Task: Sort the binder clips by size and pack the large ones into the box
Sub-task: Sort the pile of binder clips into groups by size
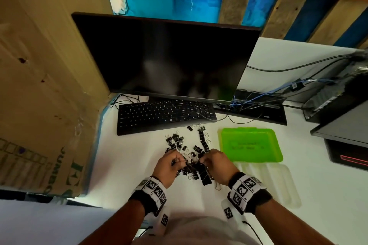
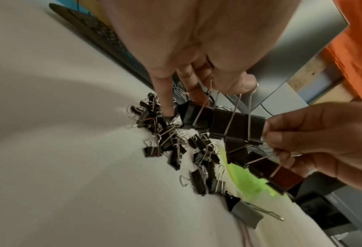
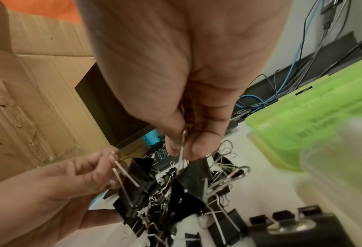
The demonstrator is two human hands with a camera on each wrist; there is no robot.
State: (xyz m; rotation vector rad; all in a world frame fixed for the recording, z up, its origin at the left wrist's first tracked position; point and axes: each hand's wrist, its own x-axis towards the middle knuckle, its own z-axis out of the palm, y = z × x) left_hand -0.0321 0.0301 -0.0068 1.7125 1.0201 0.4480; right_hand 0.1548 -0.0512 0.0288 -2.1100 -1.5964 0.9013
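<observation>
On the white desk (image 1: 258, 195), in front of the keyboard (image 1: 165, 115), a heap of binder clips (image 1: 180, 146) lies at the person's twelve o'clock, with the green box (image 1: 276, 152) closed at about two. The left hand (image 1: 166, 166) pinches the wire handles of large clips (image 2: 237, 127); the right hand (image 1: 216, 162) pinches a wire handle of another large clip (image 3: 191, 180) between thumb and fingertips. Both bunches hang just over the near edge of the heap.

The risk I see is tangling: small clips' wire loops sit right under the hanging ones, so a lift could drag small ones along or scatter the pile. A handle slipping from the pinch would drop the clips back into the mix.

The large clips hang handles up, black bodies down. In the left wrist view, the left hand's row has its long axis running roughly nine to three, toward the right hand.
</observation>
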